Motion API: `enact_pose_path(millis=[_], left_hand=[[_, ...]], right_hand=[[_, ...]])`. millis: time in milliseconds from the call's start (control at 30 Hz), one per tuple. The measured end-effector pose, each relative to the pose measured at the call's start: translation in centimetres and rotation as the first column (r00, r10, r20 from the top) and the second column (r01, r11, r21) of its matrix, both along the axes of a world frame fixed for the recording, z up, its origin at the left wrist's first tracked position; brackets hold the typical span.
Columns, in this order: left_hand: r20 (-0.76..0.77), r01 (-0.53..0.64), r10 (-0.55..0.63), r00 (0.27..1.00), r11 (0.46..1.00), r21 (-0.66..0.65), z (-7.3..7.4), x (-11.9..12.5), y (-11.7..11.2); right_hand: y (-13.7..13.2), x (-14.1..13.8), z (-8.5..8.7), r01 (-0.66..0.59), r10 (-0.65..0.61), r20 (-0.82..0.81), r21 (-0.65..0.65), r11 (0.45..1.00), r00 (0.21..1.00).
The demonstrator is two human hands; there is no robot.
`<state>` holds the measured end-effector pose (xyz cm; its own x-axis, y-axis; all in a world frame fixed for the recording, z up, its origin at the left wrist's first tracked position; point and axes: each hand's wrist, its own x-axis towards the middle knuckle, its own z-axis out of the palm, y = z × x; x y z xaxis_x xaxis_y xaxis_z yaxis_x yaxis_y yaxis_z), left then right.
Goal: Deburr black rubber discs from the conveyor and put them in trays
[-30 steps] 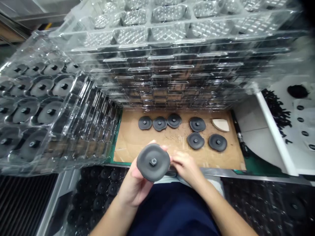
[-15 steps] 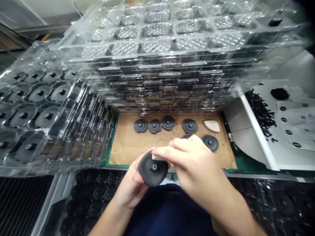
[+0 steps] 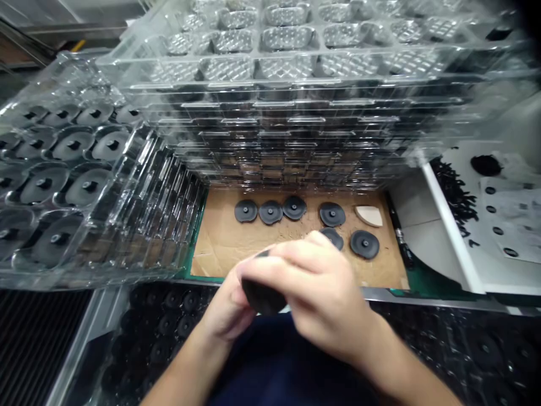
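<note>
At the cardboard [image 3: 224, 242], near edge: slip risk

Left hand [image 3: 230, 307] grips black disc [image 3: 262, 297], fingers curled round rim; right hand [image 3: 325, 285] bent over its top, blurred, can't tell if holding anything. Uneven press could tip disc loose; covering fingers could hide a scuff.

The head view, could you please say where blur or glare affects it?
Head view: the right hand and the dark rounded disc beneath it show motion blur; head view: glare streaks the stacked clear plastic trays; head view: the rounded black discs on brown cardboard look sharper.
</note>
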<state>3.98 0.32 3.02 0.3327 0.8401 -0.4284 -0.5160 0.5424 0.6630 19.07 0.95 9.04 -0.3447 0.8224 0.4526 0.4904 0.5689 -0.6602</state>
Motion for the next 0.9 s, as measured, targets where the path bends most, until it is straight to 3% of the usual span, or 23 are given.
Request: enact_pose_path(millis=[67,100,167,233,300,367,433,500,567,633,700,767,833,900], left_hand=[[0.043,-0.011,0.011,0.999,1.0,-0.015,-0.2,-0.8,0.2],[0.078,-0.021,0.023,0.997,0.999,-0.03,-0.3,-1.3,0.3],[0.141,-0.045,0.052,0.989,0.997,-0.055,-0.4,-2.1,0.4],[0.182,-0.055,0.066,0.981,0.996,-0.065,-0.5,-2.7,0.4],[0.198,-0.049,0.062,0.978,0.996,-0.069,-0.5,-3.0,0.4],[0.209,-0.036,0.049,0.977,0.997,-0.065,-0.4,-2.9,0.4],[0.196,-0.041,0.051,0.979,0.998,-0.057,-0.2,-2.7,0.3],[0.14,-0.061,0.068,0.988,0.997,-0.056,0.0,-2.5,0.1],[0.077,-0.113,0.116,0.99,0.993,-0.046,0.2,-2.7,-0.2],[0.054,-0.18,0.18,0.982,0.984,-0.012,0.1,-3.1,-0.5],[0.038,-0.22,0.219,0.975,0.975,0.018,-0.2,-3.6,-0.7],[0.017,-0.188,0.188,0.982,0.982,0.031,-0.4,-3.9,-0.9],[0.011,-0.144,0.144,0.99,0.989,0.038,-0.6,-4.0,-1.1],[0.048,-0.122,0.119,0.992,0.99,0.074,-0.6,-4.1,-1.1]], right_hand=[[-0.5,0.2,-0.6,0.092,-0.094,-0.003,-0.191,0.977,0.996],[-0.8,0.4,-1.0,0.08,-0.095,-0.034,-0.311,0.947,0.995],[-1.6,1.0,-2.4,-0.057,-0.06,-0.194,-0.546,0.836,0.979],[-2.4,1.3,-4.1,-0.147,-0.144,-0.336,-0.704,0.695,0.931],[-2.8,1.2,-5.4,-0.061,-0.324,-0.325,-0.784,0.618,0.888],[-2.8,0.7,-5.5,0.108,-0.453,-0.265,-0.757,0.645,0.851],[-2.4,-0.4,-4.3,0.259,-0.484,-0.243,-0.605,0.753,0.841],[-1.7,-1.8,-2.4,0.301,-0.392,-0.229,-0.349,0.888,0.891],[-1.0,-3.3,-0.7,0.181,-0.199,-0.161,-0.122,0.976,0.967],[-0.4,-4.4,0.2,-0.022,0.017,-0.053,-0.103,0.994,0.998],[0.0,-5.1,0.5,-0.139,0.146,0.015,-0.223,0.965,0.989],[0.3,-5.7,0.2,-0.103,0.116,0.041,-0.245,0.964,0.992],[0.4,-6.0,-0.1,0.004,-0.002,0.012,-0.117,0.993,1.0],[0.3,-5.8,-0.4,-0.013,0.011,-0.032,-0.064,0.998,0.999]])
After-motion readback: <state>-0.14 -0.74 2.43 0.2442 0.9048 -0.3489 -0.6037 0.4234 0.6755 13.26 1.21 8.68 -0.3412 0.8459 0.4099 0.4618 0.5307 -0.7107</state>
